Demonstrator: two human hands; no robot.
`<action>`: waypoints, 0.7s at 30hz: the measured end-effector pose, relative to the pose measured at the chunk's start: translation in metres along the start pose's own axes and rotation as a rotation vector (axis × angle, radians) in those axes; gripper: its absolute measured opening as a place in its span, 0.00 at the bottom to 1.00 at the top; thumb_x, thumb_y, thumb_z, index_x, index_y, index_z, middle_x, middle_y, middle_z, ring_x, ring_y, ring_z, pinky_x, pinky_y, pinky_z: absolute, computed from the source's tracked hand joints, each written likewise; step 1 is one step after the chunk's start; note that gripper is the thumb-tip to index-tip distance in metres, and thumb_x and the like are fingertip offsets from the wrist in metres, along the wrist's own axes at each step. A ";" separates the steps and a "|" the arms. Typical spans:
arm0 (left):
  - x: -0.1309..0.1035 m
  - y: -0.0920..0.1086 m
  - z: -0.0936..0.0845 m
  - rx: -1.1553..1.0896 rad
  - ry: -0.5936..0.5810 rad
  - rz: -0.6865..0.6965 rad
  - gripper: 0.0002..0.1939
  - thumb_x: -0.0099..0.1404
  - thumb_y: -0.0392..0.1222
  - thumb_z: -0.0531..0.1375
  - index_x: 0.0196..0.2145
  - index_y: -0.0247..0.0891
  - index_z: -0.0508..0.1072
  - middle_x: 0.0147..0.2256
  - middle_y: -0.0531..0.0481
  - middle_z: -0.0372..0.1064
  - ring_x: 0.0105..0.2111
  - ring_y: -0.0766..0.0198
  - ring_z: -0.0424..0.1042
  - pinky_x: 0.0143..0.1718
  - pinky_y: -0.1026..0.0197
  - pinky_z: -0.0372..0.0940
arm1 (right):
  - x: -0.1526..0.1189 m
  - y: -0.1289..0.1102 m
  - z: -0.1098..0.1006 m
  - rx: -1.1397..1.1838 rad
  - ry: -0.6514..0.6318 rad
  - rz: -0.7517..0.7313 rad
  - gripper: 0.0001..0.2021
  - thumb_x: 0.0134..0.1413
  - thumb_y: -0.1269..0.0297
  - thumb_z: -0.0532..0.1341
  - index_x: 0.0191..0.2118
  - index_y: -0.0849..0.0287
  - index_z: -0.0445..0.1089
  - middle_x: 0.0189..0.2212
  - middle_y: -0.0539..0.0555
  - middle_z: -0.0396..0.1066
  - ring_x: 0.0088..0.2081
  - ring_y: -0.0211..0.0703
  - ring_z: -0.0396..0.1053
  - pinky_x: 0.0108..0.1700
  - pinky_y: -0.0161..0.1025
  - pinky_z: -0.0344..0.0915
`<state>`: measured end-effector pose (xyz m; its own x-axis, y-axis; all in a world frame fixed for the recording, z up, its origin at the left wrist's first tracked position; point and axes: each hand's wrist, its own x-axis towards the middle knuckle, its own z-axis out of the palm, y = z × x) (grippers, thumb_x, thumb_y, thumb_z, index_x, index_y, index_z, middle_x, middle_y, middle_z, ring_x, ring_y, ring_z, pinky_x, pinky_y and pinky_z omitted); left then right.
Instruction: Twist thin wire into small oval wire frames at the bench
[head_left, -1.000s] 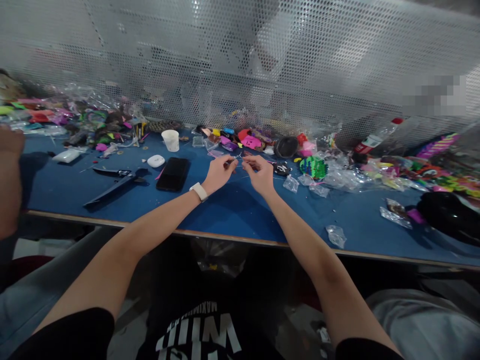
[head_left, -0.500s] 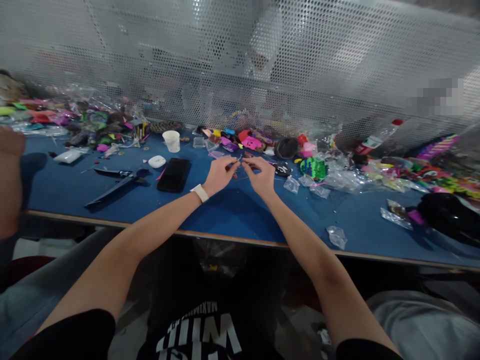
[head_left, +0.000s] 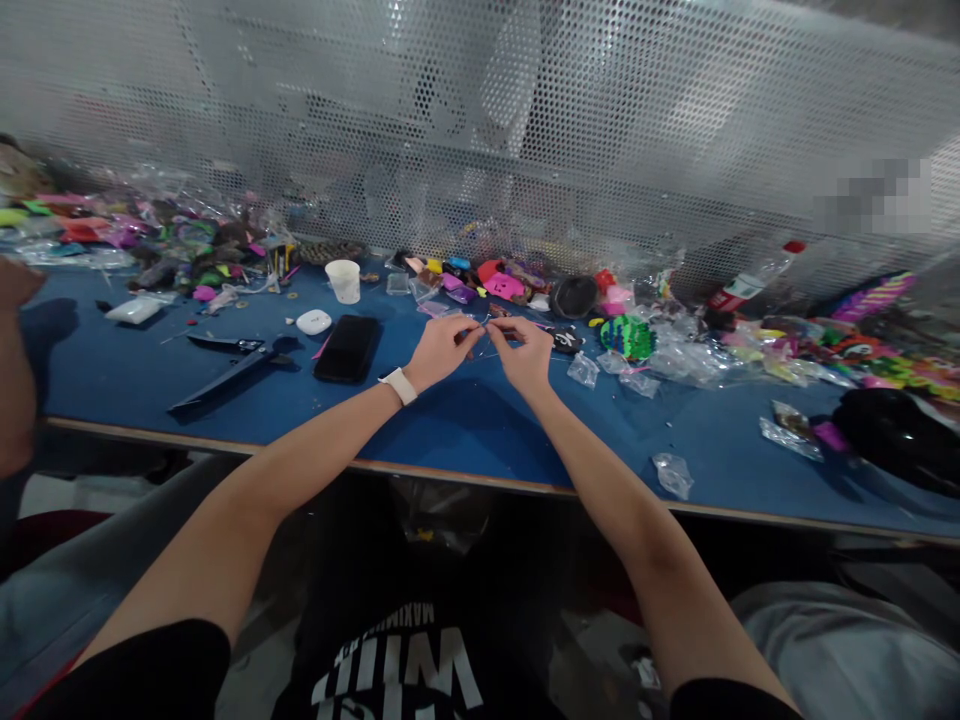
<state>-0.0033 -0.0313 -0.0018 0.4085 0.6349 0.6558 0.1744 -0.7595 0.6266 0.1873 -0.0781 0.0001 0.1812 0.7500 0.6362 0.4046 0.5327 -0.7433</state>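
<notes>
both hands meet over the blue desk (head_left: pixel 465 420): the left hand (head_left: pixel 442 348) and right hand (head_left: pixel 523 350) each pinch one small clear piece (head_left: pixel 484 328) between fingertips, held raised, likely for fine work. a black phone (head_left: pixel 346 348) lies left of them.

A small, thin clear piece (head_left: pixel 486 330) sits pinched between both hands' fingertips, above the blue table's middle; details too small to tell.

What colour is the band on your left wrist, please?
White; the band shows best in the head view.
</notes>
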 end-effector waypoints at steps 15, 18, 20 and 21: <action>0.002 -0.009 -0.004 0.066 -0.048 0.040 0.19 0.85 0.48 0.63 0.34 0.42 0.83 0.32 0.46 0.78 0.35 0.53 0.77 0.46 0.51 0.71 | 0.004 0.006 0.000 -0.109 -0.105 -0.057 0.20 0.72 0.37 0.68 0.41 0.48 0.79 0.41 0.57 0.80 0.45 0.57 0.76 0.55 0.56 0.78; 0.003 -0.011 -0.007 0.058 -0.065 0.054 0.18 0.84 0.45 0.64 0.34 0.42 0.82 0.32 0.47 0.77 0.35 0.53 0.76 0.46 0.51 0.70 | 0.005 0.011 0.000 -0.126 -0.167 -0.066 0.15 0.75 0.44 0.67 0.43 0.49 0.77 0.43 0.58 0.79 0.46 0.56 0.75 0.57 0.57 0.76; 0.004 -0.013 -0.009 0.066 -0.082 0.066 0.17 0.84 0.44 0.64 0.33 0.42 0.82 0.32 0.47 0.76 0.35 0.53 0.76 0.46 0.52 0.69 | 0.006 0.014 0.000 -0.130 -0.203 -0.082 0.12 0.77 0.47 0.65 0.44 0.49 0.76 0.44 0.58 0.78 0.46 0.56 0.74 0.58 0.57 0.75; 0.004 -0.014 -0.009 0.076 -0.090 0.070 0.17 0.84 0.44 0.64 0.34 0.42 0.82 0.32 0.47 0.76 0.36 0.53 0.76 0.46 0.52 0.69 | 0.007 0.015 -0.001 -0.133 -0.216 -0.094 0.12 0.77 0.48 0.64 0.45 0.49 0.75 0.45 0.58 0.77 0.46 0.56 0.73 0.58 0.58 0.75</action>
<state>-0.0123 -0.0170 -0.0036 0.5004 0.5673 0.6541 0.2086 -0.8122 0.5448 0.1950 -0.0655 -0.0067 -0.0527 0.7733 0.6319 0.5270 0.5590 -0.6401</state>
